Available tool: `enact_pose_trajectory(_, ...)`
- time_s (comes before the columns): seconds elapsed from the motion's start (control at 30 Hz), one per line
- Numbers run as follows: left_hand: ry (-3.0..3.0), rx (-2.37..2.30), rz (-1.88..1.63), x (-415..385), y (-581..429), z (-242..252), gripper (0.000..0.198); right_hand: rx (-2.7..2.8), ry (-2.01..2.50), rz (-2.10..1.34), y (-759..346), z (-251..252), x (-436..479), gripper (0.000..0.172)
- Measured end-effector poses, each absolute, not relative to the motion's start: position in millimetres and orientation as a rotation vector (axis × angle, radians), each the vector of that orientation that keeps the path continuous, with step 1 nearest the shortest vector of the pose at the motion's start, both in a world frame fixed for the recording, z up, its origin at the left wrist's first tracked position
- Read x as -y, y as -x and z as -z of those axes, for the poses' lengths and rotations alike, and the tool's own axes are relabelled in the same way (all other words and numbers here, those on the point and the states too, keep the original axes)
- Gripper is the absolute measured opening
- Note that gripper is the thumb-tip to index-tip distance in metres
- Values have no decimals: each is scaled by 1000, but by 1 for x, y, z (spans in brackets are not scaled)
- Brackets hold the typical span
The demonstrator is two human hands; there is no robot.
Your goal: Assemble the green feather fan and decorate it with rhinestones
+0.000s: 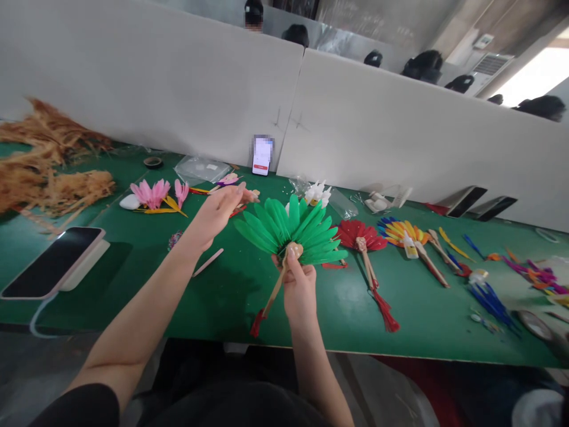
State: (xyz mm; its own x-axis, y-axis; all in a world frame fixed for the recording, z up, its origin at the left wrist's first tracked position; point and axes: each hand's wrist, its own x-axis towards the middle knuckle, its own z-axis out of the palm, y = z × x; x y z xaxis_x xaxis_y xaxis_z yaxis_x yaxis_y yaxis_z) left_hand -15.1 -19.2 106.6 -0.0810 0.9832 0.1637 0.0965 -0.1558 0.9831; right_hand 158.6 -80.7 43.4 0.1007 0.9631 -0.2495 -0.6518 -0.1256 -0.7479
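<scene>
green feather fan (291, 222) is sitting in the grasp of the right hand (301, 290), its feathers spreading out beyond that hand and to both sides of it. the right thumb is pressing on the beige centre piece (297, 245), where feathers and handle are meeting, probably because a hold there is steadying the fan without crushing the feathers. the wooden handle (274, 292) is slanting down to the left of the right hand, and a red tassel (256, 324) is hanging at its lower end, apart from the fingers.

the left hand (222, 207) is hovering farther out, to the left of the fan and apart from it; whether it is pinching anything, one cannot tell. pink feathers (151, 193) are lying to its left, and a pale stick (208, 263) is lying nearer the body than that hand.

to the right of the right hand, a red feather fan (361, 237) is lying flat, presumably set aside to leave room. beyond both hands, a phone (261, 157) is leaning upright against the white partition (213, 101), likely so its screen is facing the person.
</scene>
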Motion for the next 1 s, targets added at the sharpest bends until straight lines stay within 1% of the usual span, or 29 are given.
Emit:
enact_pose_trajectory(0.1,-1097,-1126,-1145,34,12,-97,46,448,892,-1472,-158,-41,79,36)
enact_pose_trajectory(0.17,-920,-1002,-1095,45,2,-90,46,444,889,-1481,-156,-41,79,38)
enact_pose_trajectory(0.3,-780,-778,-1169,60,-20,-77,30,433,887,-1502,-152,-41,79,28)
enact_pose_trajectory(0.4,-754,-753,-1210,63,-29,-73,27,431,887,-1523,-151,-42,80,27)
enact_pose_trajectory(0.57,-751,-774,-1265,62,-32,-76,33,440,879,-1540,-150,-44,81,30)
enact_pose_trajectory(0.83,-844,-864,-1469,63,-42,-79,46,493,832,-1545,-145,-44,83,23)
enact_pose_trajectory(0.93,-846,-847,-1475,66,-43,-76,46,510,831,-1541,-145,-44,84,23)
enact_pose_trajectory(1.0,-836,-830,-1409,67,-37,-72,46,517,841,-1530,-147,-44,84,23)
